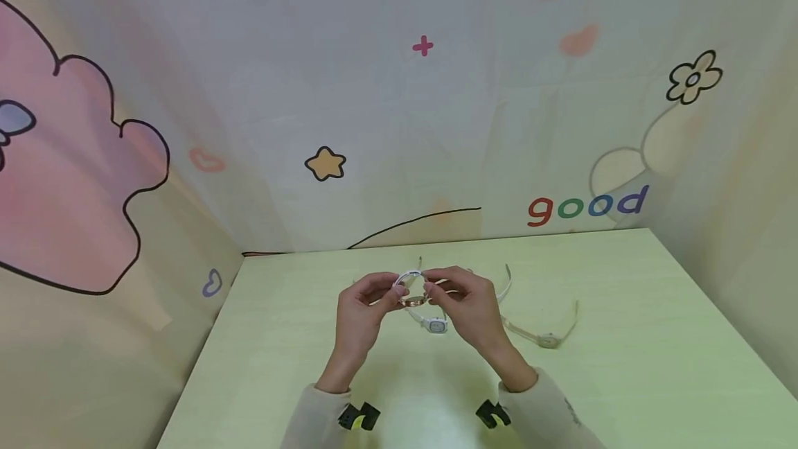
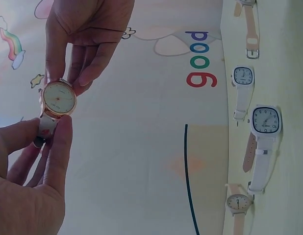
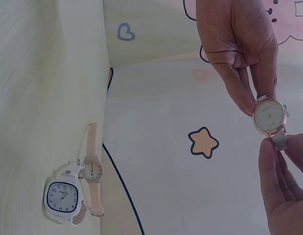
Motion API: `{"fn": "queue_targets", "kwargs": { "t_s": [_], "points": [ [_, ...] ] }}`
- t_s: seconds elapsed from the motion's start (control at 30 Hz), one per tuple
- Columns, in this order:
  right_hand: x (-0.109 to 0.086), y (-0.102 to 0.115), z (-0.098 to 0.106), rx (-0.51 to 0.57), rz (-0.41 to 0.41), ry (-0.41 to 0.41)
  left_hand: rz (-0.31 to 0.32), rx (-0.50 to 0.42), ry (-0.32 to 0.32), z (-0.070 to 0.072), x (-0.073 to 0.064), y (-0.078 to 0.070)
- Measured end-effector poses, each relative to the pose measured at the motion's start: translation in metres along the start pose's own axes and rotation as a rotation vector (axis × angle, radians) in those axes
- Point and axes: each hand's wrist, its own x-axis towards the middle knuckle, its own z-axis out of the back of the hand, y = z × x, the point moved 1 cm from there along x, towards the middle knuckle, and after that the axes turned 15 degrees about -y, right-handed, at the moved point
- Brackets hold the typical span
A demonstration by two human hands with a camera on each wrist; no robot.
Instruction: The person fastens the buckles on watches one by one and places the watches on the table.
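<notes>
In front of me, above the table, both hands hold up a wristwatch (image 1: 413, 301) with a round pale dial and a rose-gold case (image 2: 59, 98). My left hand (image 1: 361, 314) pinches one end of its white strap (image 2: 46, 126) between thumb and fingers. At the opposite side, my right hand (image 1: 470, 307) pinches the other strap end close to the case. The strap arches into a loop between the hands in the head view. Beneath them on the table lies a white watch (image 1: 436, 325) with a squarish dial, partly covered by the hands.
Several other watches lie on the pale table (image 1: 262, 366). A beige-strapped watch (image 1: 548, 340) is to the right, and a second white square watch (image 2: 243, 76) lies nearby. A small round watch with a light peach strap (image 3: 92, 170) is behind. A printed cloth (image 1: 399, 123) hangs around the table.
</notes>
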Motion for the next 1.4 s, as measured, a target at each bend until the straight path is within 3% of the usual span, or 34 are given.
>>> {"fn": "queue_targets", "kwargs": {
  "t_s": [0.13,0.33,0.6,0.9,1.13,1.4],
  "points": [
    [0.000,-0.011,-0.010,0.015,-0.025,0.011,0.013,0.023,-0.020,0.009,0.002,0.004],
    [-0.001,0.006,-0.020,-0.001,-0.104,0.026,0.037,0.045,-0.041,0.017,0.004,0.012],
    [-0.003,-0.037,-0.045,0.021,-0.222,0.030,0.079,0.062,-0.058,0.030,0.009,0.023],
    [-0.005,-0.052,-0.069,0.031,-0.263,0.049,0.155,0.099,-0.117,0.046,0.016,0.039],
    [-0.007,-0.066,-0.088,-0.077,-0.314,0.050,0.188,0.130,-0.169,0.057,0.020,0.053],
    [-0.012,-0.082,-0.105,-0.046,-0.389,0.035,0.233,0.146,-0.205,0.067,0.025,0.072]
  ]
}}
